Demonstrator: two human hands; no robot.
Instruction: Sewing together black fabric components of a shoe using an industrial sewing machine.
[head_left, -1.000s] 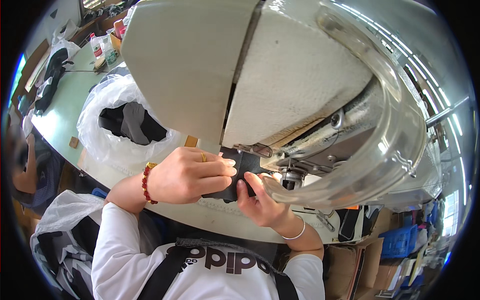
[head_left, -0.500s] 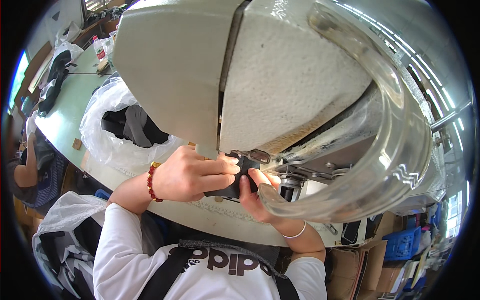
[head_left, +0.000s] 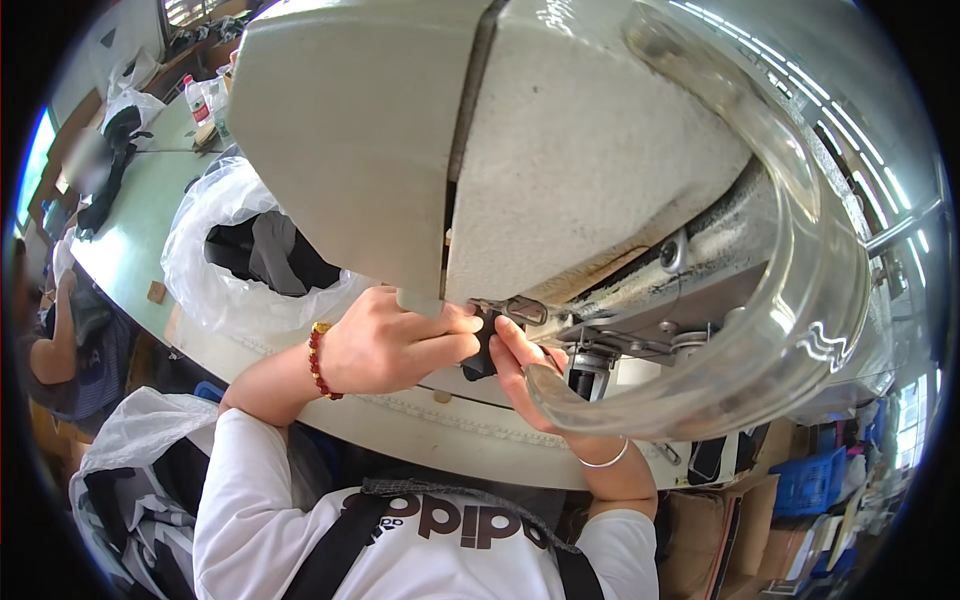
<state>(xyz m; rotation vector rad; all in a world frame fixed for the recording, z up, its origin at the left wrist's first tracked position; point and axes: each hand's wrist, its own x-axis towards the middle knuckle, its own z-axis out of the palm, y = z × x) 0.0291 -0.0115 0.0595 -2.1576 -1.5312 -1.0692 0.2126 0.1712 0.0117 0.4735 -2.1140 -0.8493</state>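
Observation:
A small piece of black fabric (head_left: 482, 358) lies under the head of a sewing machine (head_left: 350, 130), close to the needle area. My left hand (head_left: 385, 345) is closed, pinching the fabric from the left, and a red beaded bracelet circles its wrist. From the right, my right hand (head_left: 518, 375) grips the same piece between its thumb and fingers. More of the fabric is covered by my fingers than before. The needle and presser foot are mostly hidden behind the machine head and my left fingertips.
A clear curved plastic guard (head_left: 800, 300) arches over my right hand. On the table's left stands a white plastic bag (head_left: 190, 255) of dark fabric pieces. Another bag (head_left: 140, 425) hangs near my left elbow. A co-worker (head_left: 70, 350) sits at far left; a blue crate (head_left: 808, 482) stands at lower right.
The fabric has bunched or turned, showing a narrower dark patch between my hands. My right hand has shifted slightly right, and my left wrist has moved a little right.

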